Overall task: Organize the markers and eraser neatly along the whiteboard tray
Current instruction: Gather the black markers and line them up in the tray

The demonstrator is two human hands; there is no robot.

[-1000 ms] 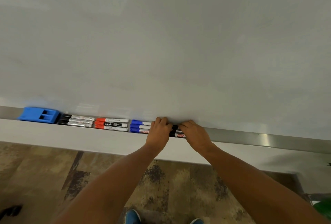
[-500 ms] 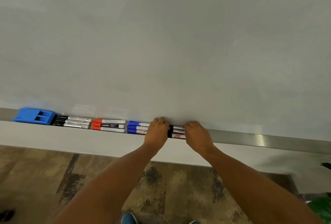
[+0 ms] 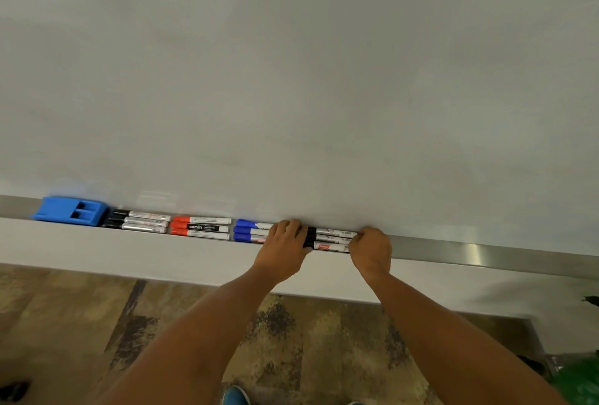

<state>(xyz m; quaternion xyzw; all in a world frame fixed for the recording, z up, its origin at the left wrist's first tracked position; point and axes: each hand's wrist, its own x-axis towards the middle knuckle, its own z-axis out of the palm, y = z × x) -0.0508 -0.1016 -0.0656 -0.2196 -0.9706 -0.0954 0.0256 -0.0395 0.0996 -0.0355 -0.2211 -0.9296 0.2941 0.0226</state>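
A metal whiteboard tray runs across the view. From left it holds a blue eraser, three black-capped markers, three red-capped markers, three blue-capped markers and three more black-capped markers, all lying lengthwise. My left hand rests on the cap end of that right group and covers the barrels of the blue ones. My right hand presses with curled fingers against the group's right ends.
The blank whiteboard fills the upper view. Right of my hands the tray is bare metal. Below is a white ledge, then a patterned floor with a blue shoe.
My hands have moved apart, the right one sliding to the marker ends, so the right black-capped group now shows between them. The view has shifted slightly.
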